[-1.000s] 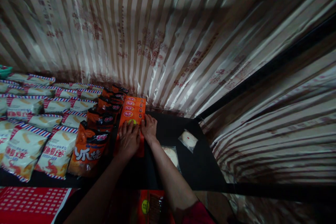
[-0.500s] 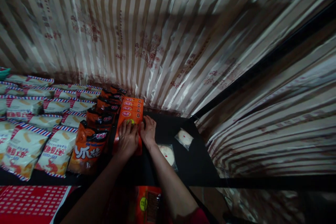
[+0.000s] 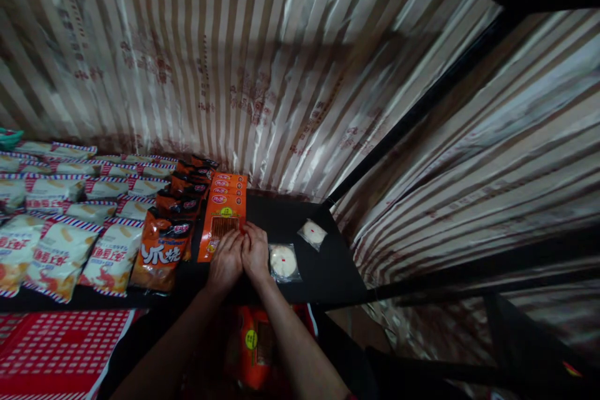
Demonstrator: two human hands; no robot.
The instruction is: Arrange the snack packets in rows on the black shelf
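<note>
Flat orange packets (image 3: 222, 203) lie overlapped in a column on the black shelf, the front one showing brown sticks through its window. My left hand (image 3: 227, 261) rests at the lower right part of the front packet, fingers bent and close together. Beside it, touching it, my right hand (image 3: 255, 253) has its fingers bent at the packet's right edge. Whether either hand grips anything is hidden. Just right of my right hand lies a round white item in clear wrap (image 3: 284, 262); a second wrapped one (image 3: 312, 232) is farther back.
Orange and black snack bags (image 3: 162, 253) stand left of the packets, with rows of white bags (image 3: 65, 256) beyond. Below the shelf are a red basket (image 3: 60, 350) and another orange packet (image 3: 257, 350). Striped sheeting (image 3: 262, 75) hangs behind, with a dark pole (image 3: 412, 109) at right.
Both hands have drawn back toward the front of the orange packets and come together, uncovering the front packet's window. The camera view has shifted slightly.
</note>
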